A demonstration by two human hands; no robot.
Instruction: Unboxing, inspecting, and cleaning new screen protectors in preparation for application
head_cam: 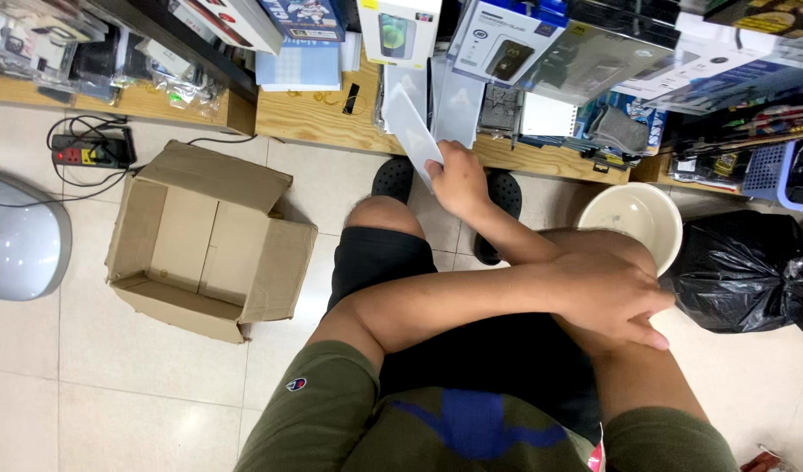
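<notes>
At the far left, a smooth grey domed thing (pixel 17 236) sits on the pale tiled floor (pixel 139 393), with a black power strip (pixel 91 153) near the front edge of the low wooden shelf (pixel 305 118). Next to it stands a cardboard box (pixel 205 240), flaps spread and nothing showing inside, its board matte and creased.

Over the middle of the shelf's front edge, tilted up to the left, is a flat white packet (pixel 410 131). It is thin and rectangular with a slightly glossy face. The right hand (pixel 458 179) holds it by the lower end, fingers clenched on that edge. It looks light and fairly stiff, the sort of slim pack that would flex or crease if pinched at the middle, and its slick skin could slide. A grip across a short end, or along both long edges, looks safest. More boxed goods and clear-wrapped packs stand crowded on the shelf behind it.

The person's arms are crossed. The left hand (pixel 611 297) lies on the right knee, fingers released and spread, grasping nothing. Just beyond it is a round cream bowl (pixel 633 218) on the floor, and touching the bowl's right side is a crinkled, shiny black bag (pixel 747 271).
</notes>
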